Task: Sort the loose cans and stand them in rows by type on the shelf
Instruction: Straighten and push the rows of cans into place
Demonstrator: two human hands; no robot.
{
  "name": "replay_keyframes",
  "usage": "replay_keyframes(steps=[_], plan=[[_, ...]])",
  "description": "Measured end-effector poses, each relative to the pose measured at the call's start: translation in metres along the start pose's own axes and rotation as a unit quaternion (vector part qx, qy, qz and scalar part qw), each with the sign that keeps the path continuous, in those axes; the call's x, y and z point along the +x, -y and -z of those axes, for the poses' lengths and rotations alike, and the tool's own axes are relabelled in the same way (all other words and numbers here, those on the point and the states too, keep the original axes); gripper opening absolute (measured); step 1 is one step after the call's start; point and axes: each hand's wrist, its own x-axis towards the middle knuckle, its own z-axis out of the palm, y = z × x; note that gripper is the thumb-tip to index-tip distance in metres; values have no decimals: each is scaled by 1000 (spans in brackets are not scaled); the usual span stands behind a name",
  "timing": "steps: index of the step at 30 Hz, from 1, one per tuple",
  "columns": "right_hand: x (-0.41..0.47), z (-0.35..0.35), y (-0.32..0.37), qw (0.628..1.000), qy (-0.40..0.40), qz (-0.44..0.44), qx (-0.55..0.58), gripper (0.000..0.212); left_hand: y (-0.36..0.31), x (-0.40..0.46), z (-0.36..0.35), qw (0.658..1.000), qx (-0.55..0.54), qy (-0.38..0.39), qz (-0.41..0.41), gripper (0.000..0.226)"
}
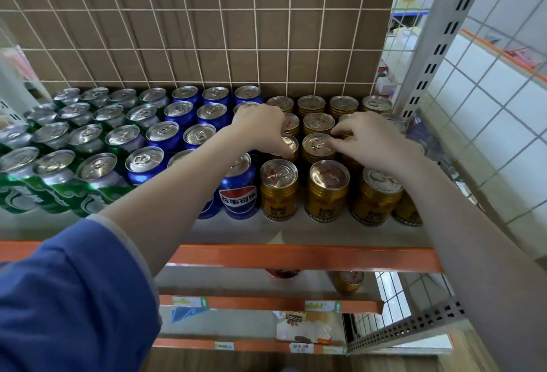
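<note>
- Pinching gold cans [318, 146] with both grips: left hand [260, 128] and right hand [370, 142] each clenched on a top.
- Packed tight, so nudging neighbours could topple the front row off the shelf [296, 231].

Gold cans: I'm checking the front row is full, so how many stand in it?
4 gold cans: one beside the blue Pepsi can, one right of it, one under the right wrist, one half hidden behind the right forearm.

Bare shelf [296, 232] strip before cans [327, 191]
</note>
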Motion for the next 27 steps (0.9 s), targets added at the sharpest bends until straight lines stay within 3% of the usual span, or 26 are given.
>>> replay_keyframes(steps=[3,6,10,17,22,27], plan=[[-13,5,12,999,5,44,31,38,1,-2,2,1000,-10,19,-9,57],[-22,12,22,994,98,44,8,61,4,-5,6,999,-23,24,-20,56],[-24,13,23,986,162,34,-33,66,4,-15,10,999,-4,19,-34,49],[-26,7,27,990,128,37,-46,50,0,-41,11,997,-10,-50,-56,44],[-28,5,30,992,117,37,-11,34,2,-50,11,997,-19,-50,-56,46],[-29,4,33,993,114,32,17,40,5,-57,11,998,-16,-33,-56,50]])
